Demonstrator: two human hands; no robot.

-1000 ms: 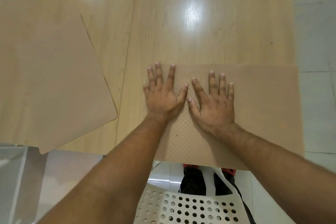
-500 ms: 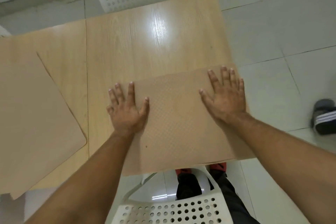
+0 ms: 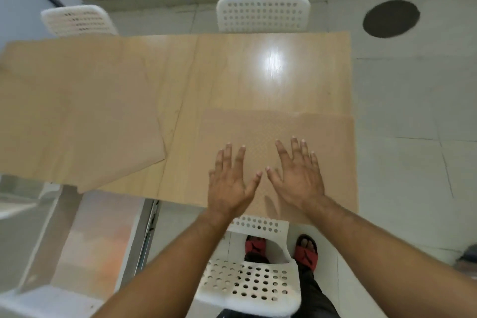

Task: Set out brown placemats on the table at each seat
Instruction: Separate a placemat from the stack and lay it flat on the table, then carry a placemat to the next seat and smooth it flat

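In the head view, the left hand (image 3: 229,186) and right hand (image 3: 296,181) hovered flat, fingers spread, holding nothing, thumbs nearly touching over the textured brown rectangular placemat (image 3: 322,142). Half a second before, they had pressed wide apart on its two sides; they had since drawn together toward its near edge. The mat lay square at the right end of the pale wooden bench (image 3: 232,80), before the white perforated chair (image 3: 247,286). That seat looked served. A second brown placemat (image 3: 77,121) lay askew at the left, probably awaiting straightening; the far chairs (image 3: 263,13) had no mats.
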